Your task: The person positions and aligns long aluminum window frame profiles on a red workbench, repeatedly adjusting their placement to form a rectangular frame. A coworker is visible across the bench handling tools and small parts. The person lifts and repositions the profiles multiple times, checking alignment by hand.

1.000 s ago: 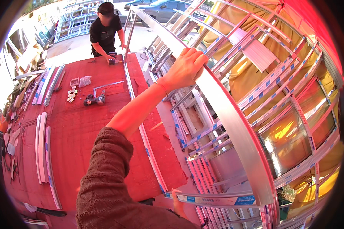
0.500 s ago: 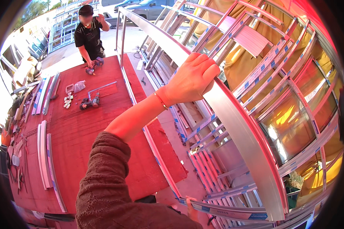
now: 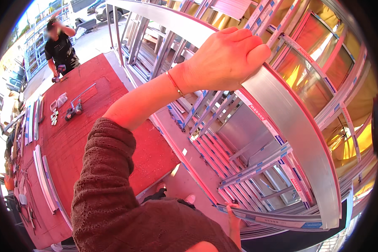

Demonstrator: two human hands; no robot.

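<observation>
Gripping top edge of metal frame (image 3: 298, 126) with left hand (image 3: 222, 59), fingers wrapped over, likely to steady it upright; right hand (image 3: 235, 220) clasps bottom rail. Red table (image 3: 92, 126) beside.

Blue-and-white label strips (image 3: 266, 122) run along the stacked frame bars. 1 blue label (image 3: 311, 225) sits at the curved bar's lower end.

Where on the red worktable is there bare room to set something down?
The red worktable lies bare in its middle, between the power tool and the near edge by the brown sleeve. Its left edge is crowded with aluminium strips. The left hand grips the frame rail.
</observation>
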